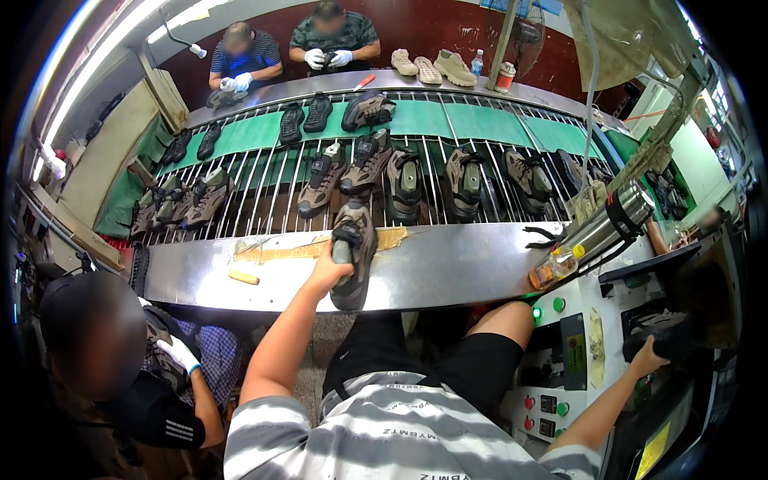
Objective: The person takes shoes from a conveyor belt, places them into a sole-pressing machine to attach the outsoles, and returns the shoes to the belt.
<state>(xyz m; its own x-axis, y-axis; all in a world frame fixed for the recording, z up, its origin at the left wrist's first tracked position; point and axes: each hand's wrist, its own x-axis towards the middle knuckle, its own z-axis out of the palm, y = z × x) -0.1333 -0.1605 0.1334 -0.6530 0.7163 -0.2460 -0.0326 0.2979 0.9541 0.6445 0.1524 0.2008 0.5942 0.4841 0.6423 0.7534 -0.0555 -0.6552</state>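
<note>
My left hand (329, 270) is closed around the heel end of a brown and black shoe (357, 240) with a green last inside it. The shoe rests at the near edge of the metal bench, its toe pointing away from me. Far out to the right, my right hand (646, 358) grips a dark shoe (666, 336) at the opening of a machine. Little detail of that shoe shows in the shadow. Several more brown shoes, such as this one (322, 181), stand on the roller rack beyond the bench, some with lasts in them.
A metal bench (200, 268) carries a steel thermos (616, 214), an orange drink bottle (554, 270) and pliers (544, 237). Behind it a green conveyor belt (424, 120) holds soles. The machine's button panel (552, 400) stands at my right. Close at left, a co-worker's gloved hand (178, 352) holds a shoe.
</note>
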